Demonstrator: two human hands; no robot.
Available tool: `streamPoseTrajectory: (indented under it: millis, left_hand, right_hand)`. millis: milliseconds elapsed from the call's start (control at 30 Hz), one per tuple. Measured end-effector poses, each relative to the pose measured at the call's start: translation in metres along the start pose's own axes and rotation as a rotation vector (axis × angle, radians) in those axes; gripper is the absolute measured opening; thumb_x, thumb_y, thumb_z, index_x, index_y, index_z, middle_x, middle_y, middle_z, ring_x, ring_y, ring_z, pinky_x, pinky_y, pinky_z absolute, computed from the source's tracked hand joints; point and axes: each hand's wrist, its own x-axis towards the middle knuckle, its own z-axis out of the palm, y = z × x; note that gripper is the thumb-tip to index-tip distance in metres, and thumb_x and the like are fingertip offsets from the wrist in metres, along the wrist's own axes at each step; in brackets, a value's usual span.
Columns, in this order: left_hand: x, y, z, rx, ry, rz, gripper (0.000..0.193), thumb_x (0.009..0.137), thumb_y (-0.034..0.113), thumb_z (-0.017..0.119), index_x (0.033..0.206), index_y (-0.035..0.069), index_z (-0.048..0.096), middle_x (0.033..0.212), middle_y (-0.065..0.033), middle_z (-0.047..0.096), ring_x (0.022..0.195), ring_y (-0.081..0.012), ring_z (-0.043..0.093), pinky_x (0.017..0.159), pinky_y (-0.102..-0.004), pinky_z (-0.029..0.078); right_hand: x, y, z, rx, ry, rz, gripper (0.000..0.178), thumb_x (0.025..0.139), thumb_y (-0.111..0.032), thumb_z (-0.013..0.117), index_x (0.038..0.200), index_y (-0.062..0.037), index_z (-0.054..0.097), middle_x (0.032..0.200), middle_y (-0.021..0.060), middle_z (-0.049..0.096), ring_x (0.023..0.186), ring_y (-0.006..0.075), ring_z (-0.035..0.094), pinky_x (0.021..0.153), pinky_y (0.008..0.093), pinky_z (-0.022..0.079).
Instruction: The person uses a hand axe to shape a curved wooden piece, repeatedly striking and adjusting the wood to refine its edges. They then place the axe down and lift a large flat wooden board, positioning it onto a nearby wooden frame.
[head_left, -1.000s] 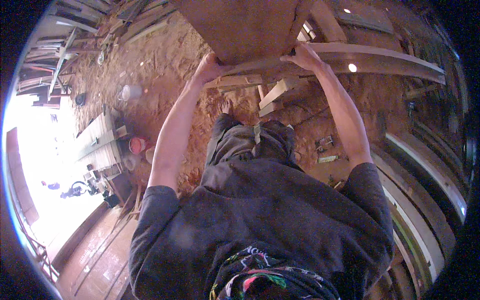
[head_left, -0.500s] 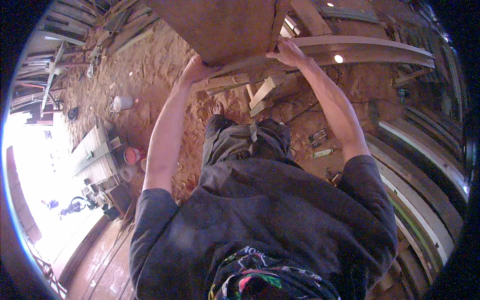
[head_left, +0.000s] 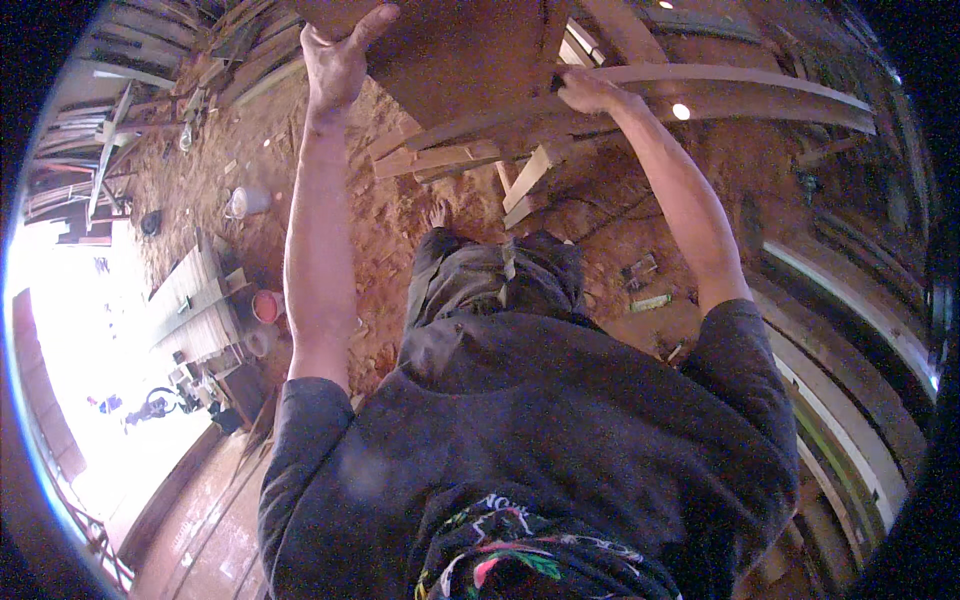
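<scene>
A large brown wooden panel (head_left: pixel 465 60) stands ahead of me at the top of the view, its near end by a long wooden beam (head_left: pixel 740 90). My left hand (head_left: pixel 338 70) grips the panel's left edge, with the thumb over its face and the fingers partly hidden round the edge. At the panel's near right corner, beside the beam, my right hand (head_left: pixel 590 92) is closed, its fingertips hidden against the wood. Under the panel's near end sit short timber pieces, among them a pale block (head_left: pixel 533 172).
Shavings cover the floor around my bare foot (head_left: pixel 437 214). To the left are a white bucket (head_left: pixel 248 202), a red container (head_left: pixel 266 307) and stacked boards (head_left: pixel 195 310). Long planks (head_left: pixel 830 300) lie along my right. More timber (head_left: pixel 90 150) is piled at the far left.
My left hand has moved from the panel's near left corner, up and away along its left edge. My right hand stays near the right corner, shifted only slightly.
</scene>
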Motion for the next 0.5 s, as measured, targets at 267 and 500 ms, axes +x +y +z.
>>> streamPoseTrajectory:
  millis: [267, 500]
  left_hand:
    - [-0.004, 0.025, 0.017, 0.111, -0.086, -0.018, 0.029, 0.083, 0.009, 0.081, 0.098, -0.013, 0.070, 0.100, -0.0182, 0.073, 0.087, -0.0258, 0.073, 0.083, -0.0398, 0.060]
    - [-0.012, 0.058, 0.042, 0.170, -0.194, 0.061, 0.046, 0.085, 0.021, 0.082, 0.119, -0.003, 0.063, 0.114, -0.0095, 0.069, 0.101, -0.0192, 0.065, 0.092, -0.0361, 0.051]
  right_hand:
    - [0.060, 0.015, -0.002, 1.991, 0.744, 0.145, 0.032, 0.093, -0.027, 0.048, 0.066, -0.0148, 0.039, 0.054, 0.0007, 0.042, 0.046, 0.0141, 0.044, 0.042, 0.0298, 0.034]
    - [0.065, 0.024, 0.000, 2.233, 0.866, -0.019, 0.032, 0.089, -0.030, 0.051, 0.064, -0.0152, 0.039, 0.051, 0.0013, 0.039, 0.041, 0.0196, 0.039, 0.036, 0.0331, 0.028]
